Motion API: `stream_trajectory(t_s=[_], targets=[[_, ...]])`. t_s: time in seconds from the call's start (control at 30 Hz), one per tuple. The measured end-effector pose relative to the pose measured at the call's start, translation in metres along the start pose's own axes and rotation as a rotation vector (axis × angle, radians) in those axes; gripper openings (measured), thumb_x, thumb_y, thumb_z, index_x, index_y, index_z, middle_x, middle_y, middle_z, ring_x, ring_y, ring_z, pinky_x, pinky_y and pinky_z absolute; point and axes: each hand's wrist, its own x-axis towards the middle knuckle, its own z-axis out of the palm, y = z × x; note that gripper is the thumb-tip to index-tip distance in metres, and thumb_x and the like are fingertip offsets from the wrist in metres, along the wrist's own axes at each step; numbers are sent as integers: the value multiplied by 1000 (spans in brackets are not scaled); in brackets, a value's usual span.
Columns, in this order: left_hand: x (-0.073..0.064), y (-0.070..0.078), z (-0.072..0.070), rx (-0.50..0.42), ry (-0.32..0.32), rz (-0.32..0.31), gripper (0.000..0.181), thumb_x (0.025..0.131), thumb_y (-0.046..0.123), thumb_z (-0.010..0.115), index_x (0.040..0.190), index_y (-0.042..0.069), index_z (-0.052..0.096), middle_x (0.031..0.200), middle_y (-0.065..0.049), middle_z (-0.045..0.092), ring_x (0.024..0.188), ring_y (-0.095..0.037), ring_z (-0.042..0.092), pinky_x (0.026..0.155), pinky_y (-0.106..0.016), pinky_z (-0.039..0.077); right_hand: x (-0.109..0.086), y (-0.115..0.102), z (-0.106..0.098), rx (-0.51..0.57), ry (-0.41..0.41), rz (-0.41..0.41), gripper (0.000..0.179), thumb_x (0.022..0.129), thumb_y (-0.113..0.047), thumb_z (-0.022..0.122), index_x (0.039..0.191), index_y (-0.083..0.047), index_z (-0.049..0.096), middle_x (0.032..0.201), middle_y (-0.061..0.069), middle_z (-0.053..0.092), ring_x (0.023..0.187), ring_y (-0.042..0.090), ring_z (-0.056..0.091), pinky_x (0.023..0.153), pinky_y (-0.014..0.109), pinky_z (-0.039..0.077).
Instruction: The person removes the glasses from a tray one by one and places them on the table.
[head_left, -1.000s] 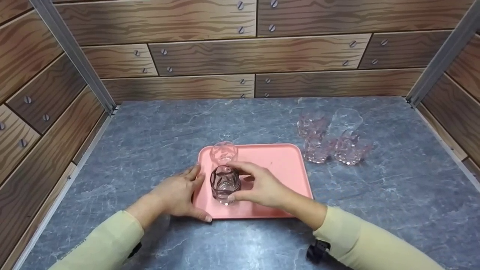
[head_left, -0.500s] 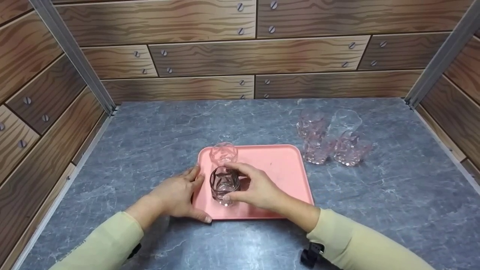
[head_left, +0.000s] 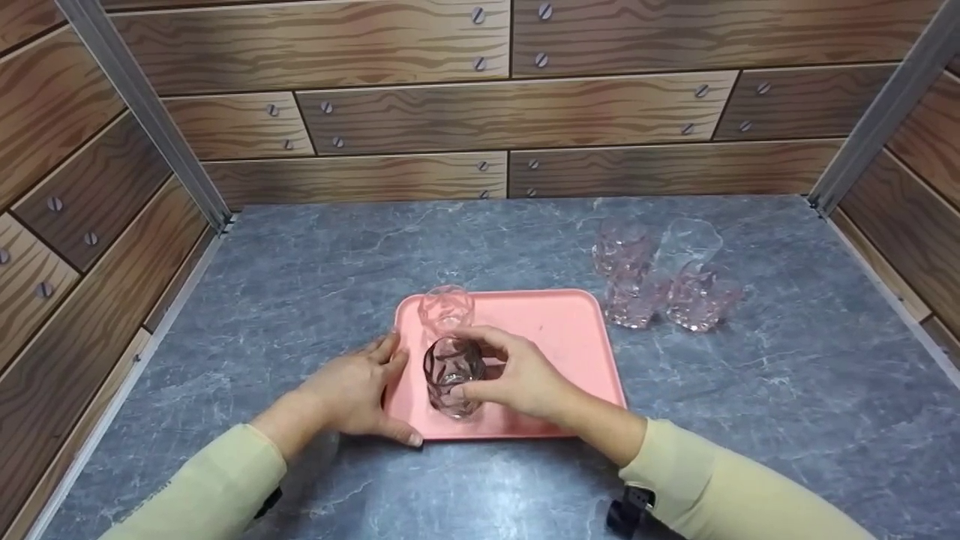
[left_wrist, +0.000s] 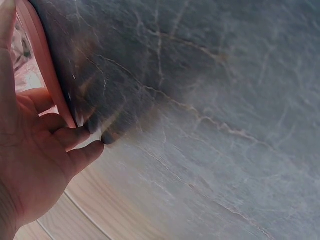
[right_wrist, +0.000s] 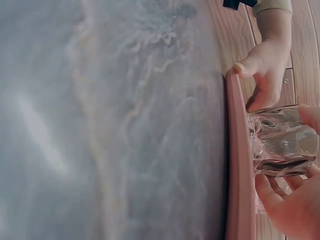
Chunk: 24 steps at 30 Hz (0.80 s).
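Observation:
My right hand (head_left: 525, 379) grips a smoky dark, faceted drinking glass (head_left: 452, 379), thumb on the near side and fingers around the far side. The glass stands upright over the left part of a pink tray (head_left: 559, 337); in the right wrist view its base seems to meet the tray. Spread around the tray's front left corner, my left hand (head_left: 356, 390) touches the rim with loosely bent fingers, its thumb at the front edge. Just behind the dark glass, a clear glass (head_left: 446, 307) stands near the tray's back left corner.
Right of the tray, several transparent glasses stand close together on the grey marbled table (head_left: 315, 247): pinkish glasses (head_left: 632, 300) and a clearer glass (head_left: 688, 244) at the back. Wood-patterned panels (head_left: 420, 116) enclose the table's back and sides.
The dark glass has shifted slightly toward the person and to the right in my right hand's grip. My left hand and the tray have stayed in place.

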Motion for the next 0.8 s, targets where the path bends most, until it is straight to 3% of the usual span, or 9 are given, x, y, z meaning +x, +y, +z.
stream_trajectory(t_s=[0.1, 0.33, 0.8], targets=[[0, 0, 0, -11, 12, 7, 138, 68, 92, 72, 161, -4, 38, 167, -34, 23, 151, -53, 33, 120, -61, 37, -3, -5, -6, 20, 12, 31, 78, 80, -11, 91, 151, -15, 59, 141, 12, 64, 128, 35, 63, 105, 44, 56], [-2, -1, 1, -21, 16, 5, 137, 69, 92, 72, 161, -5, 39, 167, -35, 24, 151, -53, 33, 120, -60, 37, -11, -19, -29, 9, 28, 14, 80, 79, -10, 92, 151, -6, 57, 141, 13, 64, 128, 35, 63, 105, 41, 56], [-1, 0, -1, -26, 0, 5, 138, 69, 92, 72, 161, -5, 38, 167, -35, 24, 151, -53, 33, 120, -60, 38, -45, -38, -100, -72, 103, -5, 80, 77, -9, 94, 149, -6, 59, 140, 14, 65, 124, 36, 64, 102, 41, 58]])
